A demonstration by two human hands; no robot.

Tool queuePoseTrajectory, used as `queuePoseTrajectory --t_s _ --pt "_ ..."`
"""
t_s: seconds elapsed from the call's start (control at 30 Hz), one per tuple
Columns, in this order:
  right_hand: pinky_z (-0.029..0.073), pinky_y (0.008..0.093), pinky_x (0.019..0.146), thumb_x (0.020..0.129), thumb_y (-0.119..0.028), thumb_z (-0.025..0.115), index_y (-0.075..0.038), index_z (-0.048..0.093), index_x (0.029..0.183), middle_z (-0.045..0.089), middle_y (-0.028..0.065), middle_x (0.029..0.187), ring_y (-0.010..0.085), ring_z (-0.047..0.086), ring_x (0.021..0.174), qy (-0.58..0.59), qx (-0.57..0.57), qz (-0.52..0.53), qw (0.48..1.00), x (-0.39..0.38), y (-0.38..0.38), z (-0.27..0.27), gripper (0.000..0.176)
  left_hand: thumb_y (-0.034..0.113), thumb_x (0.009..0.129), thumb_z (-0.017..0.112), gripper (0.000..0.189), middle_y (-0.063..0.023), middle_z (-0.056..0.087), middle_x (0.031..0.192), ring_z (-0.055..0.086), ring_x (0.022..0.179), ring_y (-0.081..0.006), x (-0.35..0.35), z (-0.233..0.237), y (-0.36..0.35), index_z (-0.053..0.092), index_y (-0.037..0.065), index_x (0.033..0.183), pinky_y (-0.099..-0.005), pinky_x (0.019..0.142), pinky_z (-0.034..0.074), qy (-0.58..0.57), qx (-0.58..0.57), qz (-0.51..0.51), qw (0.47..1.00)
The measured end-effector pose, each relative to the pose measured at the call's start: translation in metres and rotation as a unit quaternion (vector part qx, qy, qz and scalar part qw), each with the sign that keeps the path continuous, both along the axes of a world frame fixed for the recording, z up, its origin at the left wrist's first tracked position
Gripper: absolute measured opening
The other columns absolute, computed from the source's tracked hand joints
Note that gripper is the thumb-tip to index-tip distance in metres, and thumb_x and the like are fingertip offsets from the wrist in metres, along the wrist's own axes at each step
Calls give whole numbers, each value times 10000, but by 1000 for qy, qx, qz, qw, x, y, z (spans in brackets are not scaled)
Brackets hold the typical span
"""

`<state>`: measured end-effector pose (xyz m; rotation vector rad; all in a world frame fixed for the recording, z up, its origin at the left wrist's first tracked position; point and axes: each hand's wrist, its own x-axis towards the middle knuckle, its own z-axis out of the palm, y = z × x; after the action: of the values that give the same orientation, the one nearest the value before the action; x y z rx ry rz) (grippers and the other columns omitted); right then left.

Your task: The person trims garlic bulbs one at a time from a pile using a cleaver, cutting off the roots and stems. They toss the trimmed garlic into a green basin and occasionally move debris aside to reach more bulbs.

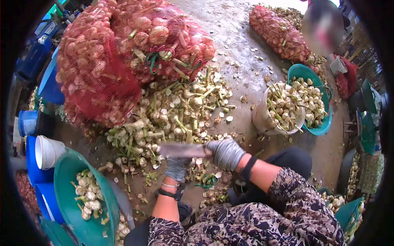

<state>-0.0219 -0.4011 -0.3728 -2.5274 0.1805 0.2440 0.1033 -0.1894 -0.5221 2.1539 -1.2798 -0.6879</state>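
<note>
My right hand [225,153], in a grey striped glove, is closed around the handle of a wide-bladed knife [184,150]. The blade points left, slightly blurred, and lies across the view just above my left hand [177,169]. That hand wears a similar glove, and its fingers are hidden behind the blade, so I cannot see what they hold. Just beyond the knife, a heap of garlic bulbs with stalks [164,110] spreads over the floor. Cut stalks and loose bits of skin lie around both hands.
Red mesh sacks of garlic [98,65] stand behind the heap. To the right are a white bucket [259,117] and a teal basin [327,119], both holding garlic. A green tub [67,192] with bulbs sits at left. Another person [324,26] is at the back right.
</note>
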Motion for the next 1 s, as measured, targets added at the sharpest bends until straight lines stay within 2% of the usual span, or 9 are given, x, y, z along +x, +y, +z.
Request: queuePoseTrajectory --t_s 0.1,0.2,0.3,0.4,0.5,0.6,0.67,0.93,1.0 --pt "521 434 821 839 -325 587 -122 665 1080 692 168 984 331 665 925 196 -37 -83 976 5 -26 -23 324 112 833 731 280 -67 675 1000 615 872 -141 -31 79 16 643 5 1076 -282 808 506 265 -168 304 900" --pt "505 425 854 804 -499 665 -73 637 1133 679 185 1020 352 645 971 169 58 -130 975 -3 -21 -23 539 130 836 734 305 -70 675 1035 614 920 -149 -42 131 30 642 -2 1094 -294 833 499 276 -125 309 901" --pt "491 396 852 723 -605 732 -43 580 1203 656 207 1054 326 635 988 -34 241 -132 961 -5 30 5 754 258 772 719 338 -208 657 951 610 888 -378 -49 141 28 678 10 998 -420 839 483 -101 -81 173 976" --pt "500 366 770 787 -449 757 -27 628 1085 677 132 887 206 636 831 31 260 -100 960 -1 57 47 532 236 761 729 351 -211 646 988 615 924 -352 -66 151 25 659 5 1016 -415 835 484 -29 -39 164 985" --pt "489 341 647 824 -452 716 -38 653 934 633 89 712 188 589 660 -60 303 -141 941 -1 57 32 433 323 789 781 716 -97 548 1215 537 1155 -257 -79 155 38 442 52 1358 -355 970 451 118 -329 278 895" --pt "446 309 506 865 -471 671 -74 646 848 592 33 634 142 566 548 -24 437 -200 877 -1 56 22 398 359 824 749 712 -107 530 1265 508 1194 -259 -87 145 54 431 34 1372 -360 1031 418 495 -434 307 687" --pt "378 300 395 866 -480 667 -88 622 833 549 22 576 129 507 436 99 520 -215 821 -7 62 26 395 372 859 706 668 -112 499 1329 497 1207 -263 -83 88 64 436 33 1367 -384 1074 391 526 -436 282 673" --pt "494 463 669 858 -360 649 -70 601 1050 655 205 833 410 629 763 -58 183 -39 981 -20 73 6 351 250 842 710 521 -85 608 1188 563 1113 -250 -83 112 66 524 36 1279 -403 1020 409 592 -459 233 620" --pt "501 465 669 828 -278 651 -89 607 1011 648 183 794 397 641 771 -27 128 -5 991 -19 69 40 267 263 892 659 445 -72 617 1182 564 1122 -241 -86 125 64 542 43 1260 -393 1021 408 454 -419 265 741"
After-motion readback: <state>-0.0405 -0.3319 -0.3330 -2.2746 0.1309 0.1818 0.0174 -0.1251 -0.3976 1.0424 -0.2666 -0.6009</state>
